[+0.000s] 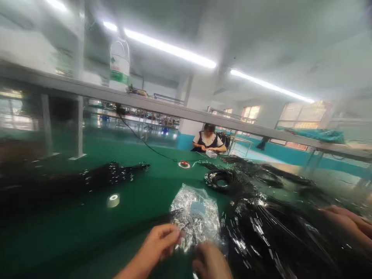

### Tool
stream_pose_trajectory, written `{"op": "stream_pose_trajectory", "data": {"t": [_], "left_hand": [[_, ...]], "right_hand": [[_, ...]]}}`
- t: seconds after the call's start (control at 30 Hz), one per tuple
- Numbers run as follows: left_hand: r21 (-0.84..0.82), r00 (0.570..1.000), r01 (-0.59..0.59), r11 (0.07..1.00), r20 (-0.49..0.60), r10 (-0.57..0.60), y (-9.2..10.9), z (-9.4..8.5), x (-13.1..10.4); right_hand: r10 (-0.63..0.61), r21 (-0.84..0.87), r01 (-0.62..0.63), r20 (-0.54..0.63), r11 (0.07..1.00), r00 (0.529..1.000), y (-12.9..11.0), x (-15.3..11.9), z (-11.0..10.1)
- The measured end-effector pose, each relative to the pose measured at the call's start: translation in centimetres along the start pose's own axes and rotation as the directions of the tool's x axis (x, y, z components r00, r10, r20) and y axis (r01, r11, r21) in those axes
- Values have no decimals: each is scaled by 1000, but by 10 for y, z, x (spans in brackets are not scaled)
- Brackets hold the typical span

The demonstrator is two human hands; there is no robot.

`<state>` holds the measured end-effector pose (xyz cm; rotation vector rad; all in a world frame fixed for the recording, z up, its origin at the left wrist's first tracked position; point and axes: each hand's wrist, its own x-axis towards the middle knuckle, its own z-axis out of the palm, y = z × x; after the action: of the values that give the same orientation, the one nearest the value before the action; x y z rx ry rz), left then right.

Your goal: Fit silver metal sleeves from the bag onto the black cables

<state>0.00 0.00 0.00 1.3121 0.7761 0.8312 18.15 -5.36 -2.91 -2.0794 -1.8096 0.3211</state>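
Head view: both hands' fingers (170, 237) pinch small metal pieces from clear bag (195, 215).

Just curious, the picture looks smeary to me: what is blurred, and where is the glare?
Head view: motion blur smears the whole frame, worst at the edges and on the black cables; both ceiling light strips glare white; the bag of metal parts glints; left hand and right hand look soft.

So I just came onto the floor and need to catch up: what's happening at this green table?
A person's left hand and right hand work at the near edge of a clear bag of small metal parts on the green table. Black cable bundles lie to the right. Another hand reaches in from the right, and a co-worker sits at the far end.
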Motion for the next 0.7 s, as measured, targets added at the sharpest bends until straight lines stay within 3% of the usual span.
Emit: {"op": "stream_pose_trajectory", "data": {"t": [0.2, 0.37, 0.5, 0.7], "left_hand": [[102, 999, -32, 994, 3, 32, -7, 0, 1], [227, 996, -86, 970, 32, 81, -6, 8, -4], [278, 992, -121, 953, 15, 122, -2, 10, -9], [279, 990, -122, 952, -34, 137, -11, 7, -6]], "right_hand": [[22, 73, -20, -22, 997, 1000, 4, 3, 10], [-48, 340, 83, -108, 937, 993, 9, 3, 9], [-79, 651, 147, -132, 745, 988, 17, 8, 3], [-30, 910, 6, 8, 415, 1000, 20, 12, 4]]}}
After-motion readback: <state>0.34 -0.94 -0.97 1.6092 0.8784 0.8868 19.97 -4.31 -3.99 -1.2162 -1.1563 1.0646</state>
